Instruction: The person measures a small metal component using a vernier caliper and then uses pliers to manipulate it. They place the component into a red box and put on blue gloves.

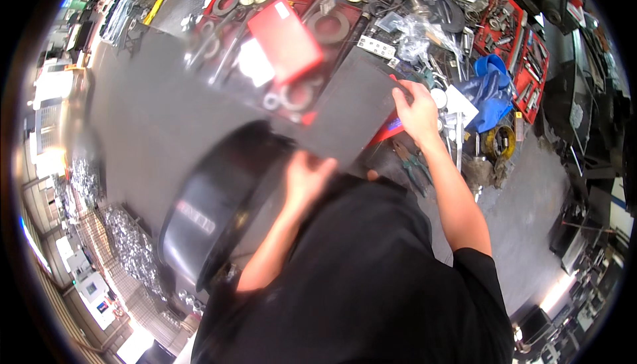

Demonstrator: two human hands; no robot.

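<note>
A dark flat panel (352,108) lies before you, left of the pliers (414,168). Your right hand (417,110) pinches its right edge; your left hand's (305,178) grip, near the closest edge, is unclear. Probably stiff, smooth: hold opposite edges.

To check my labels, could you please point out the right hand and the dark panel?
Right hand (420,116), head view: back of the hand.
Dark panel (352,102), head view: middle of its flat face.

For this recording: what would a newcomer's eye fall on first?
Probably the bright red rectangular object at upper middle, then the crumpled blue bundle among clutter at right. Next, the large black curved object left of the left hand, and the dark flat panel held by the right hand.
</note>
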